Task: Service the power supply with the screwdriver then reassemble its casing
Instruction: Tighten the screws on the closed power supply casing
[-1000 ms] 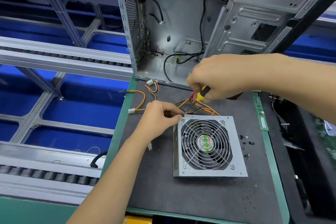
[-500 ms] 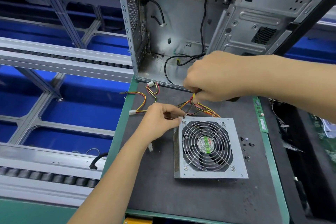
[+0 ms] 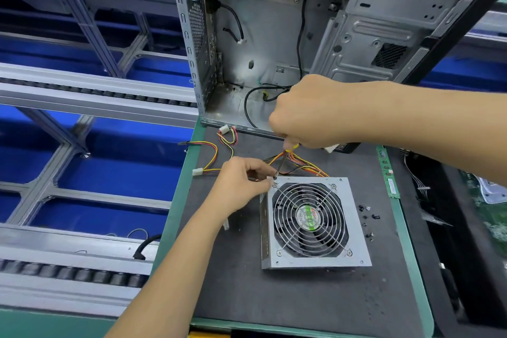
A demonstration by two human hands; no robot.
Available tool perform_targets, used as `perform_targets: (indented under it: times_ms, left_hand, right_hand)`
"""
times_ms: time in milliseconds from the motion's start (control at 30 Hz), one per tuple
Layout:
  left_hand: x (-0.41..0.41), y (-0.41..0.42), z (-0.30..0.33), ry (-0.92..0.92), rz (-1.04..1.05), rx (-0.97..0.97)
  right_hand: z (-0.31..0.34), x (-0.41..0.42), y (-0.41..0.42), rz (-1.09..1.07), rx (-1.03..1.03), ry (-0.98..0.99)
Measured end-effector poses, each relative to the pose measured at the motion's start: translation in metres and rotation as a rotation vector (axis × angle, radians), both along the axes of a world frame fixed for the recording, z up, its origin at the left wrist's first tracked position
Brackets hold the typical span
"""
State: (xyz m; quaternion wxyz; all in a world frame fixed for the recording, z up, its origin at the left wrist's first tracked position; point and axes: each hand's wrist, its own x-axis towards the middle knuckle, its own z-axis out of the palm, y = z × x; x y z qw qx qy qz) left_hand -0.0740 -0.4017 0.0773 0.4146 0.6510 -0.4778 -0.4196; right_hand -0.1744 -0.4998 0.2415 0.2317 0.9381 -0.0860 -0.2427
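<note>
The right hand (image 3: 310, 112) is gripping the screwdriver (image 3: 280, 163) at the power supply (image 3: 315, 223)'s corner while the left hand (image 3: 241, 186) is pinching beside its tip.

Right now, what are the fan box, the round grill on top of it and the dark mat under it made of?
The fan box looks like dull grey sheet metal, with folded edges and small screw holes. The round grill seems to be shiny steel wire, since its thin rings glint. The dark mat looks like soft rubber or foam, matte and speckled with dust; I cannot tell which.
</note>
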Motion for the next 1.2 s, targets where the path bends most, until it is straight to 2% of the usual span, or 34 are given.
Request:
perform_targets:
  times_ms: [233, 333, 467, 533, 600, 667, 767, 833, 933, 1000, 1067, 1133, 1200]
  left_hand:
    - [-0.004, -0.002, -0.001, 0.025, 0.038, -0.013]
    - [-0.007, -0.001, -0.003, 0.168, 0.097, 0.020]
    - [-0.015, 0.004, -0.009, 0.503, 0.165, 0.082]
    - [-0.016, 0.005, -0.012, 0.510, 0.176, 0.068]
    - [-0.015, 0.005, -0.013, 0.503, 0.160, 0.054]
    - [-0.013, 0.005, -0.013, 0.507, 0.143, 0.058]
    - [-0.012, 0.004, -0.013, 0.505, 0.141, 0.051]
    - [-0.014, 0.002, -0.013, 0.496, 0.149, 0.046]
    - [-0.014, 0.001, -0.012, 0.509, 0.149, 0.043]
    - [-0.014, 0.001, -0.012, 0.504, 0.139, 0.040]
    - [-0.014, 0.002, -0.011, 0.488, 0.135, 0.041]
    - [-0.011, 0.002, -0.012, 0.486, 0.136, 0.051]
    - [-0.007, 0.001, -0.013, 0.473, 0.121, 0.065]
  right_hand:
    - [-0.006, -0.001, 0.005, -0.053, 0.013, 0.108]
    - [-0.006, -0.006, 0.009, 0.078, -0.056, 0.164]
    - [0.001, -0.016, 0.005, 0.493, -0.090, 0.143]
    - [0.008, -0.011, 0.000, 0.609, -0.080, 0.131]
    - [0.007, -0.004, -0.003, 0.629, -0.115, 0.141]
    - [0.007, 0.001, -0.001, 0.506, -0.113, 0.213]
    - [0.008, 0.004, 0.004, 0.159, -0.013, 0.204]
    - [0.007, 0.007, 0.004, -0.208, 0.176, 0.224]
    - [-0.003, 0.019, -0.005, -0.964, 0.531, 0.261]
    - [-0.002, 0.025, -0.013, -1.275, 0.662, 0.302]
    - [0.002, 0.025, -0.019, -1.260, 0.690, 0.322]
    - [0.005, 0.021, -0.018, -0.986, 0.608, 0.343]
    - [0.006, 0.013, -0.014, -0.606, 0.456, 0.356]
